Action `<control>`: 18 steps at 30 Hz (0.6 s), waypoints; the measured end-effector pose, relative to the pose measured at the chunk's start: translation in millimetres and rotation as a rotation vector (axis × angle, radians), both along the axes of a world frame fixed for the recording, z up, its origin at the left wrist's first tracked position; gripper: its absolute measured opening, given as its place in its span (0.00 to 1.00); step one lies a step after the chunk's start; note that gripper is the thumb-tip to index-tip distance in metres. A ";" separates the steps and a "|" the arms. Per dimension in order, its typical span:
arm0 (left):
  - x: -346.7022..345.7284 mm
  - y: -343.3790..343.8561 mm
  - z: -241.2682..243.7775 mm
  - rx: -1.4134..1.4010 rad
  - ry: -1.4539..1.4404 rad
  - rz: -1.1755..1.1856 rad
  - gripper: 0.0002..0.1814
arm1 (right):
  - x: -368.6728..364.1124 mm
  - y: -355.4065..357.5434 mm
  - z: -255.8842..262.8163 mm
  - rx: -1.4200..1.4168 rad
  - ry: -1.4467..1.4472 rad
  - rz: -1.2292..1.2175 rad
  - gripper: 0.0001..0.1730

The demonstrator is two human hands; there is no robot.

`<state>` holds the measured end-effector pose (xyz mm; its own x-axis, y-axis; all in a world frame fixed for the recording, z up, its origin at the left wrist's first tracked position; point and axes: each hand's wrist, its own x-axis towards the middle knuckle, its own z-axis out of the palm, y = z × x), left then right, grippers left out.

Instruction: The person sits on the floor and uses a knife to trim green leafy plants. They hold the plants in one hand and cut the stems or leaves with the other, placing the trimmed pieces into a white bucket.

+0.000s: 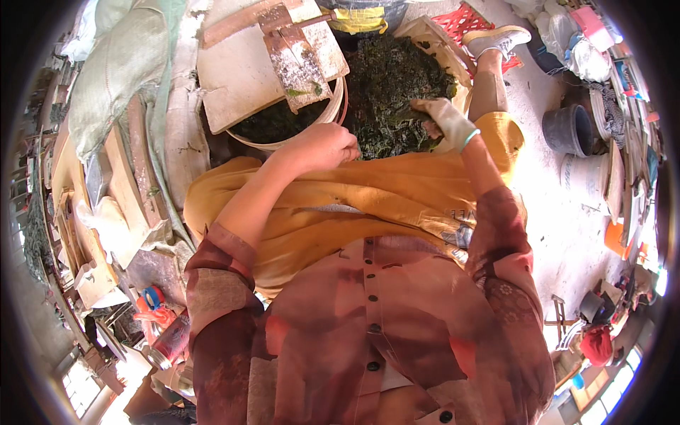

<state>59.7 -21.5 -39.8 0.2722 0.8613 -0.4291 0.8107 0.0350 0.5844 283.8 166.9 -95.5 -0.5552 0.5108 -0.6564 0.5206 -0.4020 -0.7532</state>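
My left hand is bare, with its fingers curled together above my lap, beside the rim of a white bucket. Whether it pinches anything small is hidden. My right hand wears a pale glove that leaves the fingertips bare. Its thumb and fingers are spread on a heap of wet, dark green leafy stuff, perhaps seaweed. More dark green stuff lies in the bucket. Across the bucket rests a pale board, carrying a worn wooden block with green scraps on it.
Behind the heap stands a dark tub with a yellow patch. A red net lies near my shoe. Pale woven sacks and wooden planks crowd the left. A black bucket lies on the right.
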 end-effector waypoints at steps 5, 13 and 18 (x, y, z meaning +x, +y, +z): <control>-4.7 6.3 11.9 0.487 -0.403 0.500 0.08 | 24.2 7.4 79.7 0.250 0.544 0.229 0.32; 19.3 22.1 84.3 0.392 -1.043 0.333 0.36 | 1.4 1.8 167.5 0.410 0.764 0.387 0.36; 37.2 9.3 93.6 0.293 -0.741 0.369 0.19 | 10.5 7.5 171.8 0.611 0.820 0.328 0.39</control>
<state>96.9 -12.2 53.7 0.0759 0.9971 -0.0002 0.1860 -0.0139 0.9825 294.4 174.4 76.3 -0.8801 0.3721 0.2948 -0.2209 0.2286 -0.9481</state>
